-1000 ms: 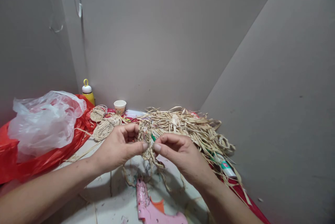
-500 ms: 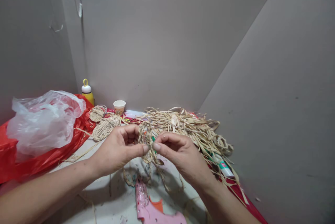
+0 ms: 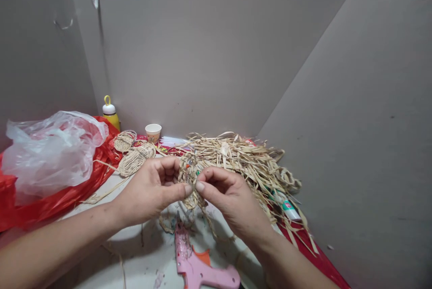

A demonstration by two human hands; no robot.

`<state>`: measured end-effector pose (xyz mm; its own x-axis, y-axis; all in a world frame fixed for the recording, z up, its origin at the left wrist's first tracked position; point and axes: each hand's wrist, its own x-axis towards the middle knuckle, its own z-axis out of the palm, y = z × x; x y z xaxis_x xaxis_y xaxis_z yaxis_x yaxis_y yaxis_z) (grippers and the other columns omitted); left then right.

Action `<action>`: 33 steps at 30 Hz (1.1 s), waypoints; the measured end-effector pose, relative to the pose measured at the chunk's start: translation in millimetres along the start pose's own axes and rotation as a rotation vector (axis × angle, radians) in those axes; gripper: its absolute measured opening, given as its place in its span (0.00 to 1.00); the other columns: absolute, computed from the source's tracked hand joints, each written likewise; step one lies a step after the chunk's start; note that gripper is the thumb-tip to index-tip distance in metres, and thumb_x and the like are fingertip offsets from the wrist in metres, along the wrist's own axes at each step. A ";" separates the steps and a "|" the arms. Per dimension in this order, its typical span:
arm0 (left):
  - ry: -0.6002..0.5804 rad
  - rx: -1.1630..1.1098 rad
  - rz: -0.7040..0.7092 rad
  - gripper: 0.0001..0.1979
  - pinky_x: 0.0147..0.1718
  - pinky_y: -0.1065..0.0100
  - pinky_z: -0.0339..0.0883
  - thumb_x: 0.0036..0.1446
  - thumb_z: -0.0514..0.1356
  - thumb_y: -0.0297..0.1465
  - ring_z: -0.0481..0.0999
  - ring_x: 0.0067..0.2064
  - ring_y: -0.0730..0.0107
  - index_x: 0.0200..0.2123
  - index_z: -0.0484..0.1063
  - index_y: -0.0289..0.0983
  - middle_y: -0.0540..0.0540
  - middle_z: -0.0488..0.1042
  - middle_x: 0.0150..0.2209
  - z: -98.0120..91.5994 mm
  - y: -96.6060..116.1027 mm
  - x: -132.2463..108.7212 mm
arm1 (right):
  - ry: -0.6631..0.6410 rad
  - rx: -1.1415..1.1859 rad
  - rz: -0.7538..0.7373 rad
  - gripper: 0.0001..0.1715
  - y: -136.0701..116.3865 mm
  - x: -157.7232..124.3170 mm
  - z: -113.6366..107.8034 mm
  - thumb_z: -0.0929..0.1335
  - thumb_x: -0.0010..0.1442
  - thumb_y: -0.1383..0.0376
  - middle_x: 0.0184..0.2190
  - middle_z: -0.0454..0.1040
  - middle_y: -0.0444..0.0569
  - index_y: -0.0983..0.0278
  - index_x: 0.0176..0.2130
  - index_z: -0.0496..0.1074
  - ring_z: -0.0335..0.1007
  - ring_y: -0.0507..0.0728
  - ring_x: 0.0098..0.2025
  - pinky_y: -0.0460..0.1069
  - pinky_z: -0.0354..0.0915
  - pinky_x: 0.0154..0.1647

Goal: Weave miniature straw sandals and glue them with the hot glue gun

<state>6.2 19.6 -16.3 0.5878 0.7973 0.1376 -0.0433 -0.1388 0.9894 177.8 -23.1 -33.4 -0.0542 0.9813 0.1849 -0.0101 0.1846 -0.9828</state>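
Observation:
Between my two hands, raised over the table, is an oval piece of braided straw (image 3: 191, 199) with gaps between its coils. My left hand (image 3: 158, 185) pinches its left edge, thumb in front and fingers curled behind. The thumb and fingertips of my right hand (image 3: 224, 192) are closed on its right side. A loose braided end hangs below the piece. Under it, a pink hot glue gun (image 3: 199, 262) with an orange trigger lies on the table, its nozzle pointing away from me.
A heap of dry straw strips (image 3: 236, 154) lies behind, with a white-green bottle (image 3: 288, 208) at its right. Coiled straw mats (image 3: 137, 158), a paper cup (image 3: 153, 133) and a yellow bottle (image 3: 112, 117) stand back left. Plastic bags (image 3: 54, 154) fill the left. Grey panels (image 3: 189, 55) enclose the table.
The view has tilted down slightly, so the background sits higher. Both hands keep their pinch on the braided straw piece; my right fingertips have shifted slightly left along it.

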 end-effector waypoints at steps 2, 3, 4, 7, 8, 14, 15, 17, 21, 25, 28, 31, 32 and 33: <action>0.002 -0.011 -0.003 0.11 0.26 0.72 0.56 0.46 0.68 0.30 0.62 0.26 0.76 0.26 0.68 0.34 0.53 0.66 0.24 -0.9 -2.8 1.7 | 0.012 -0.040 -0.018 0.12 -0.7 0.3 -0.4 0.73 0.52 0.61 0.19 0.62 0.38 0.63 0.24 0.69 0.56 0.49 0.22 0.45 0.56 0.24; 0.004 -0.018 -0.003 0.10 0.26 0.71 0.57 0.46 0.68 0.30 0.63 0.27 0.75 0.26 0.69 0.34 0.52 0.67 0.25 -1.5 -4.1 2.5 | 0.005 -0.071 -0.035 0.12 -1.6 0.7 -1.8 0.73 0.53 0.62 0.20 0.63 0.38 0.63 0.24 0.69 0.56 0.49 0.23 0.45 0.57 0.25; 0.006 -0.029 -0.002 0.10 0.27 0.71 0.59 0.46 0.68 0.30 0.65 0.27 0.74 0.27 0.70 0.34 0.52 0.68 0.26 -2.2 -5.2 3.4 | -0.012 -0.117 -0.058 0.11 -2.8 1.1 -4.1 0.72 0.55 0.62 0.20 0.64 0.39 0.63 0.24 0.70 0.58 0.49 0.23 0.45 0.58 0.25; 0.012 -0.095 0.028 0.08 0.32 0.70 0.64 0.50 0.67 0.31 0.69 0.32 0.72 0.32 0.72 0.34 0.49 0.72 0.29 -4.5 -7.5 6.4 | -0.058 -0.249 -0.168 0.14 -6.9 3.0 -13.4 0.68 0.61 0.59 0.26 0.72 0.44 0.62 0.26 0.75 0.67 0.53 0.30 0.48 0.64 0.33; 0.020 -0.122 0.050 0.08 0.33 0.70 0.64 0.51 0.67 0.30 0.70 0.33 0.72 0.34 0.73 0.34 0.49 0.73 0.30 -5.3 -8.1 7.6 | -0.047 -0.271 -0.211 0.14 -7.8 3.6 -16.3 0.67 0.62 0.58 0.30 0.75 0.46 0.61 0.29 0.77 0.70 0.54 0.33 0.50 0.65 0.36; 0.114 -0.223 0.152 0.08 0.32 0.73 0.65 0.51 0.67 0.29 0.70 0.32 0.74 0.35 0.74 0.36 0.50 0.73 0.30 -7.8 -9.5 11.2 | 0.246 -0.310 -0.346 0.10 -2.6 6.4 -20.0 0.68 0.63 0.57 0.41 0.76 0.47 0.56 0.42 0.75 0.71 0.57 0.45 0.52 0.65 0.47; 0.122 -0.225 0.161 0.07 0.32 0.73 0.65 0.51 0.67 0.29 0.70 0.32 0.74 0.35 0.74 0.36 0.51 0.73 0.30 -7.9 -9.3 10.8 | 0.236 -0.295 -0.329 0.10 -0.8 6.3 -18.3 0.68 0.62 0.57 0.42 0.76 0.47 0.56 0.43 0.75 0.71 0.57 0.46 0.53 0.65 0.48; 0.143 -0.226 0.185 0.07 0.31 0.74 0.65 0.51 0.68 0.28 0.70 0.32 0.75 0.34 0.75 0.36 0.51 0.74 0.30 -7.4 -9.0 9.6 | 0.160 -0.243 -0.258 0.14 2.7 5.6 -13.1 0.70 0.60 0.56 0.44 0.76 0.48 0.57 0.45 0.73 0.71 0.58 0.48 0.54 0.65 0.50; 0.194 -0.241 0.231 0.05 0.28 0.76 0.63 0.51 0.68 0.28 0.69 0.29 0.77 0.31 0.75 0.37 0.53 0.73 0.27 -2.5 -12.8 7.3 | 0.070 -0.160 -0.145 0.17 7.9 2.9 2.5 0.74 0.53 0.59 0.43 0.77 0.49 0.60 0.43 0.73 0.71 0.58 0.47 0.53 0.66 0.49; 0.182 -0.268 0.226 0.06 0.32 0.74 0.66 0.51 0.68 0.29 0.71 0.31 0.76 0.33 0.75 0.37 0.53 0.74 0.29 4.2 -20.0 6.0 | 0.055 -0.077 -0.166 0.08 10.1 2.4 12.2 0.73 0.54 0.61 0.32 0.77 0.44 0.61 0.34 0.73 0.72 0.55 0.38 0.49 0.66 0.41; 0.085 -0.238 0.173 0.09 0.39 0.70 0.68 0.51 0.68 0.30 0.74 0.37 0.71 0.37 0.74 0.37 0.50 0.77 0.34 1.1 -18.3 6.0 | 0.044 -0.049 -0.138 0.08 9.2 5.3 4.9 0.74 0.53 0.62 0.30 0.75 0.44 0.62 0.32 0.74 0.71 0.54 0.35 0.48 0.65 0.39; -0.015 -0.127 0.099 0.12 0.40 0.67 0.69 0.52 0.67 0.32 0.75 0.39 0.68 0.40 0.73 0.37 0.47 0.77 0.36 -10.9 -8.1 7.6 | 0.005 -0.093 -0.111 0.06 4.4 8.9 -12.7 0.73 0.54 0.63 0.31 0.75 0.44 0.62 0.34 0.75 0.69 0.54 0.35 0.48 0.64 0.38; -0.010 -0.083 0.083 0.13 0.38 0.67 0.69 0.53 0.66 0.34 0.76 0.38 0.68 0.41 0.73 0.36 0.47 0.77 0.36 -15.7 -4.0 8.4 | -0.011 -0.115 -0.106 0.05 1.4 9.4 -18.9 0.73 0.55 0.64 0.31 0.75 0.44 0.62 0.34 0.75 0.68 0.53 0.34 0.48 0.63 0.37; 0.025 -0.042 0.079 0.13 0.37 0.66 0.69 0.54 0.65 0.36 0.76 0.36 0.68 0.41 0.73 0.36 0.47 0.76 0.35 -20.1 -0.1 9.3 | -0.026 -0.150 -0.101 0.04 -2.4 9.4 -24.7 0.72 0.56 0.64 0.31 0.74 0.44 0.62 0.34 0.75 0.68 0.53 0.34 0.47 0.63 0.36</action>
<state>-4.6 38.9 -14.2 0.5610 0.7993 0.2154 -0.1224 -0.1773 0.9765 201.9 -12.9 -29.3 -0.0864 0.9558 0.2811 0.1325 0.2906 -0.9476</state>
